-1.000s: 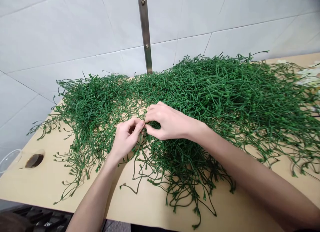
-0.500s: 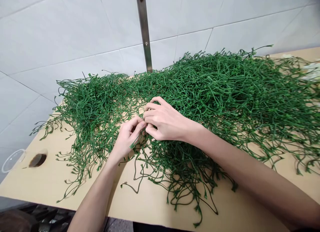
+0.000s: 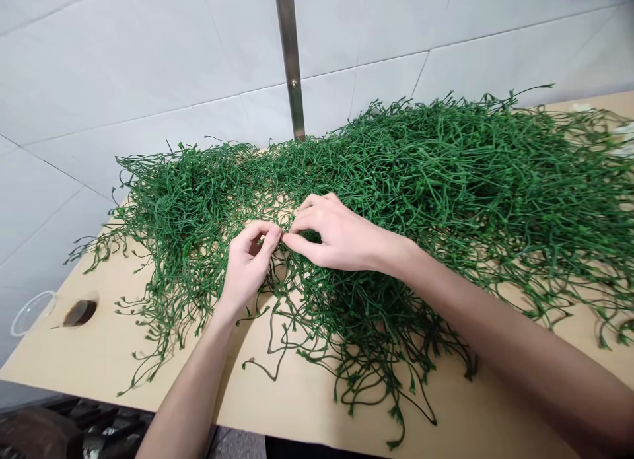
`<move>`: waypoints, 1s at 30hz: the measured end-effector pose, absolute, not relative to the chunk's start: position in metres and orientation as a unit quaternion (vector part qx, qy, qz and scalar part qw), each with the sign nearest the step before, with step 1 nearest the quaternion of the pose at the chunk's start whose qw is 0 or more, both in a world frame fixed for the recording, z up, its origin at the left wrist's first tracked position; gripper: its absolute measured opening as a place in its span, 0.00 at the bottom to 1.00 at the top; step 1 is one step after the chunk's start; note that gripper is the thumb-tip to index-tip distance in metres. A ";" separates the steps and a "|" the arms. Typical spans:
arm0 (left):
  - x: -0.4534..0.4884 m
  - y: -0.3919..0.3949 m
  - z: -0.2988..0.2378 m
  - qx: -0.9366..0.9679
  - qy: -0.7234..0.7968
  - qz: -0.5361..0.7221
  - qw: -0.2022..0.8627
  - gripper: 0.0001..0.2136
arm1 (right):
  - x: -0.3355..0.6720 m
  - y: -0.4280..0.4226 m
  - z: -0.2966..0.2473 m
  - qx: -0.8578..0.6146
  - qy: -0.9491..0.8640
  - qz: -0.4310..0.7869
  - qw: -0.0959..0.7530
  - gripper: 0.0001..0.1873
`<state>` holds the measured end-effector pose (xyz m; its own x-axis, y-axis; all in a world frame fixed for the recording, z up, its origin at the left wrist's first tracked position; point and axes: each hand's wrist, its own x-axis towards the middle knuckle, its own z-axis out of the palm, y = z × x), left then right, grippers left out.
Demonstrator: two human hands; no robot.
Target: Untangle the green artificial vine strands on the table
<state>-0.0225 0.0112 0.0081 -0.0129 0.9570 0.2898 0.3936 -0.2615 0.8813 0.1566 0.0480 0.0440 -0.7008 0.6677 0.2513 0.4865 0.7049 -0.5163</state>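
Note:
A wide, tangled heap of thin green stems, apparently artificial, with small split tips, covers much of the tabletop. Over its middle, my left hand is closed in a pinch, thumb against forefinger. Right beside it, my right hand also pinches, its thumb meeting the left fingertips and its other fingers curled above the stems. Whatever lies between the fingertips is too small and hidden to make out. A looser clump of stems spills toward the front edge below my right wrist.
The pale wooden tabletop has a dark round hole at the left, near a clear plastic lid-like ring. A metal strip stands against the tiled wall. White pieces lie at the far right.
A green stem tip that showed under my left thumb is no longer visible there. My right fingers have loosened and shifted slightly right, and the thumb has straightened toward the left fingertips.

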 end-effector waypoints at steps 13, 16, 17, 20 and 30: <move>-0.021 0.013 0.007 0.598 0.537 0.515 0.297 0.08 | 0.156 0.055 0.034 -0.295 -0.855 0.318 0.283 0.08; -0.019 0.012 0.007 0.597 0.531 0.524 0.295 0.07 | 0.155 0.056 0.034 -0.294 -0.850 0.328 0.288 0.07; -0.019 0.012 0.007 0.599 0.528 0.526 0.293 0.07 | 0.155 0.057 0.034 -0.295 -0.847 0.333 0.292 0.06; -0.021 0.013 0.009 0.613 0.526 0.516 0.285 0.07 | 0.155 0.058 0.034 -0.295 -0.839 0.346 0.299 0.04; -0.027 0.013 0.012 0.642 0.513 0.486 0.297 0.07 | 0.158 0.059 0.036 -0.280 -0.843 0.342 0.306 0.11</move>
